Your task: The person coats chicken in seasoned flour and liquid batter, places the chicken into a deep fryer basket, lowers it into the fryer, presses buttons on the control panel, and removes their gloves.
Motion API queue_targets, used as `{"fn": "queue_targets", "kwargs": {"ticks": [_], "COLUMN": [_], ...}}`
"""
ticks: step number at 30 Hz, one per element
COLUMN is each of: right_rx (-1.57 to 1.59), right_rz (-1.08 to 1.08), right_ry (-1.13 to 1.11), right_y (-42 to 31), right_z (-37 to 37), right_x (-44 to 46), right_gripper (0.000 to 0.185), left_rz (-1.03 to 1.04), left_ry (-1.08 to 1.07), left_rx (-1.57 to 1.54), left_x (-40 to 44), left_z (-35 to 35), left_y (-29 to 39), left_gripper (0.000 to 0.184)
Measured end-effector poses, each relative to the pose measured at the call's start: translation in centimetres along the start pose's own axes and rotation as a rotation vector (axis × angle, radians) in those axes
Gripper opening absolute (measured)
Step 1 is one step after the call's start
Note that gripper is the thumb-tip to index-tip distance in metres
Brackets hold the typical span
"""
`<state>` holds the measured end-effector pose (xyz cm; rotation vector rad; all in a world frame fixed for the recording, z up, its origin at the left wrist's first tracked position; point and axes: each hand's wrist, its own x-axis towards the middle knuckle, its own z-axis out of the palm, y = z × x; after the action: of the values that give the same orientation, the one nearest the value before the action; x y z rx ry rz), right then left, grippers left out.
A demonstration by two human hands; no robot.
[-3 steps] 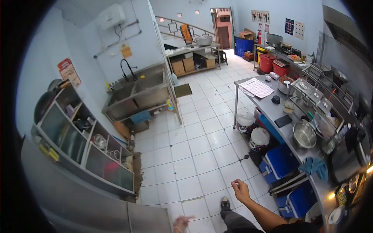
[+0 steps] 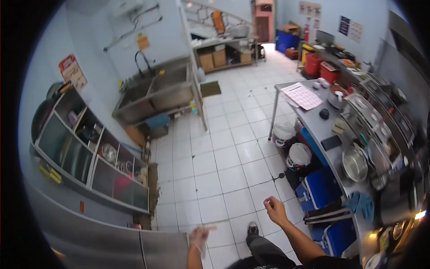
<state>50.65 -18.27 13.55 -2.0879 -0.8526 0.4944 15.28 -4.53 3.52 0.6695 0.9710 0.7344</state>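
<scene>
My left hand (image 2: 199, 236), in a clear plastic glove, hangs low over the floor beside the steel cabinet top (image 2: 163, 246). It is smeared by motion; something pale, a finger or loose glove tip, points to the right, and I cannot tell whether it holds anything. My right hand (image 2: 274, 210) is bare, its fingers curled together above the white floor tiles (image 2: 237, 179). A tiny pale spot shows at its fingertips, too small to name. The nearest things to it are blue cooler boxes (image 2: 320, 188) under the steel worktable (image 2: 309, 117).
On the worktable are pink printed sheets (image 2: 302, 96), a metal bowl (image 2: 354, 163) and a blue cloth (image 2: 360, 205). White buckets (image 2: 299, 154) stand beneath. To the left are a glass-fronted cabinet (image 2: 120, 193) and a steel sink (image 2: 152, 96). My shoe (image 2: 253, 228) is on the floor.
My left hand has risen further into view from the bottom edge. My right hand has shifted slightly up and stays curled. The whole view has tilted and moved a little.
</scene>
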Motion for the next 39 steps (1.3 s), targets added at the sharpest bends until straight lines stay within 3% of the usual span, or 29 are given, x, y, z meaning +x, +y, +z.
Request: {"fn": "queue_targets", "kwargs": {"ticks": [1, 2, 4, 9, 12, 15, 17, 20, 22, 25, 28, 31, 32, 33, 34, 35, 36, 37, 38, 39], "right_rx": [0.003, 0.006, 0.045, -0.045, -0.062, -0.183, -0.177, -0.090, 0.048, 0.144, 0.007, -0.141, 0.061, 0.074, -0.235, -0.177, -0.123, 0.036, -0.018, 0.031], "right_rz": [-0.056, -0.108, -0.087, -0.144, -0.087, 0.074, 0.418, 0.868, 1.038, 1.021, 0.949, 0.683, 0.787, 0.707, 0.478, 0.353, 0.266, 0.321, 0.137, 0.170], "right_ry": [-0.006, -0.025, -0.097, -0.192, -0.300, -0.418, -0.394, -0.267, -0.093, 0.057, -0.002, 0.049, 0.014, -0.010, -0.149, -0.222, -0.090, -0.096, 0.024, 0.151], "right_y": [-1.7, -3.1, -5.0, -6.0, -0.6, 9.7, 16.8, 18.8, 18.9, 17.0, 17.7, 19.3, 19.1, 17.6, 14.9, 12.1, 8.3, 3.8, 1.4, -0.4], "right_z": [0.9, 2.2, 4.2, 7.9, 13.2, 17.0, 16.3, 12.1, 11.1, 11.9, 15.5, 20.6, 21.4, 20.9, 19.0, 16.5, 12.3, 8.0, 5.3, 3.0], "right_x": [4.2, 7.1, 13.0, 28.0, 37.0, 43.9, 45.6, 47.6, 49.9, 56.0, 65.6, 78.7, 83.8, 89.2, 95.2, 101.0, 111.9, 117.2, 121.7, 126.2], "right_gripper": [0.017, 0.016, 0.015, 0.018, 0.023, 0.029, 0.033, 0.030, 0.023, 0.024, 0.024, 0.030, 0.037, 0.037, 0.036, 0.034, 0.033, 0.030, 0.027, 0.029], "left_rz": [-0.010, 0.108, 0.056, 0.133, 0.154, 0.071, 0.074, 0.210, 0.242, 0.221, 0.214, 0.180, 0.116, 0.110, 0.105, 0.159, 0.219, 0.188, 0.159, 0.128], "left_ry": [-0.084, -0.232, -0.079, -0.233, -0.306, -0.315, -0.327, -0.314, -0.404, -0.474, -0.447, -0.401, -0.406, -0.382, -0.358, -0.298, -0.282, -0.320, -0.363, -0.407], "left_rx": [0.091, 0.092, 0.245, 0.024, -0.094, -0.014, 0.126, 0.507, 0.474, 0.493, 0.561, 0.494, 0.434, 0.451, 0.469, 0.577, 0.686, 0.690, 0.689, 0.693], "left_x": [2.9, 5.6, 9.4, 19.2, 28.6, 38.6, 47.8, 59.3, 65.2, 72.4, 82.9, 95.2, 99.9, 102.5, 105.0, 104.6, 107.2, 109.4, 112.5, 115.5], "left_z": [3.5, 6.1, 11.6, 19.5, 22.4, 25.0, 26.3, 30.7, 36.6, 45.7, 54.0, 56.8, 56.7, 59.1, 61.6, 63.8, 70.0, 71.6, 72.2, 73.3], "left_y": [6.7, 11.3, 19.2, 28.2, 30.4, 33.2, 33.4, 35.8, 39.6, 44.6, 46.1, 44.4, 43.1, 43.0, 42.8, 44.4, 46.4, 46.8, 46.7, 46.4], "left_gripper": [0.029, 0.029, 0.026, 0.046, 0.047, 0.045, 0.042, 0.045, 0.036, 0.033, 0.029, 0.022, 0.019, 0.015, 0.012, 0.010, 0.009, 0.009, 0.009, 0.009]}}
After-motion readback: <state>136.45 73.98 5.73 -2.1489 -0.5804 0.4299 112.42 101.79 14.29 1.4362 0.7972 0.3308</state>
